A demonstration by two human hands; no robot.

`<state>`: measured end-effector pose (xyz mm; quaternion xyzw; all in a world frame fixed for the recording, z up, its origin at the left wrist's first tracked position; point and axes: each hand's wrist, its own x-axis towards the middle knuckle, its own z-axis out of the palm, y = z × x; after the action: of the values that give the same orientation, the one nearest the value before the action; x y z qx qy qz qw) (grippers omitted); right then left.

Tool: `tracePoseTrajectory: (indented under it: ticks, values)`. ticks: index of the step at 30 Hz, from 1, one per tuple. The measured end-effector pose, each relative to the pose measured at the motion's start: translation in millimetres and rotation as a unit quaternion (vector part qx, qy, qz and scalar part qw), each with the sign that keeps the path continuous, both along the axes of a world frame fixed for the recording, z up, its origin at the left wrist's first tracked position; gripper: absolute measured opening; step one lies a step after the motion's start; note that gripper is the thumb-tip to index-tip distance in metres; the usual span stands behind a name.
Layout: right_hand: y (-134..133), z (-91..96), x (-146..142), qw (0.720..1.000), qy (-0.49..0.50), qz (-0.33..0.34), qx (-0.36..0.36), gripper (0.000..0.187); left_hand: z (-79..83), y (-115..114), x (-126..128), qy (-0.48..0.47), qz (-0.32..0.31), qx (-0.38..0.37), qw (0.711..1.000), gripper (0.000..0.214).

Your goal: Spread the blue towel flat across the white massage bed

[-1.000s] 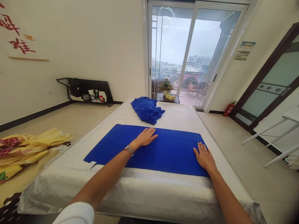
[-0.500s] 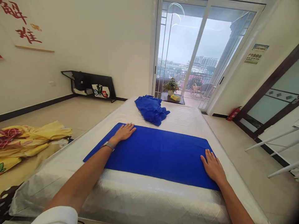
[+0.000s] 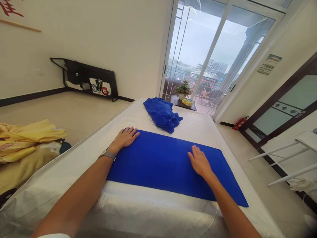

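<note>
Left hand and right hand lie flat, fingers spread, gripping nothing, pinning the blue towel smooth.

At the far end of the mattress, a crumpled blue cloth; a potted plant just beyond, yellow bedding on the floor left, fire extinguisher far right.

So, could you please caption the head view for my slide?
Left hand and right hand press flat on blue cloth atop mattress.
</note>
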<state>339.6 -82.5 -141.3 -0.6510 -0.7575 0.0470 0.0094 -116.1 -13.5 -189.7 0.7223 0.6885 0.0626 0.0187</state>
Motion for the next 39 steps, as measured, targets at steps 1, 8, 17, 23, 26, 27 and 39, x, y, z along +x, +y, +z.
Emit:
tracePoseTrajectory:
  ticks: [1, 8, 17, 23, 26, 27, 39]
  values:
    - [9.1, 1.9, -25.9, 0.999, 0.023, 0.028, -0.005, 0.078, 0.5, -1.0, -0.1, 0.004, -0.002, 0.004, 1.0, 0.068]
    - [51.2, -12.7, -86.6, 0.997, 0.061, 0.039, -0.031, 0.079, 4.5, -5.5, 1.3, 0.014, -0.006, 0.005, 1.0, 0.065]
    - [49.8, -24.3, 88.6, 0.994, -0.013, -0.11, -0.014, 0.071, 2.0, -5.2, -2.1, 0.032, -0.006, 0.014, 0.999, 0.065]
    - [44.4, -32.3, 155.7, 0.988, 0.006, -0.157, 0.004, 0.074, 9.4, -8.5, 0.4, 0.063, -0.006, -0.002, 0.998, 0.067]
    - [43.6, -33.8, 153.8, 0.987, 0.025, -0.156, 0.013, 0.075, 20.0, -10.9, 3.8, 0.076, 0.002, -0.029, 0.997, 0.067]
    - [43.4, -33.8, 152.1, 0.987, 0.029, -0.157, 0.013, 0.074, 23.7, -11.3, 8.3, 0.082, 0.002, -0.03, 0.996, 0.066]
    - [40.0, -31.1, 148.7, 0.987, 0.037, -0.156, 0.022, 0.073, 17.1, -5.9, 239.6, -0.049, -0.212, -0.022, 0.976, 0.081]
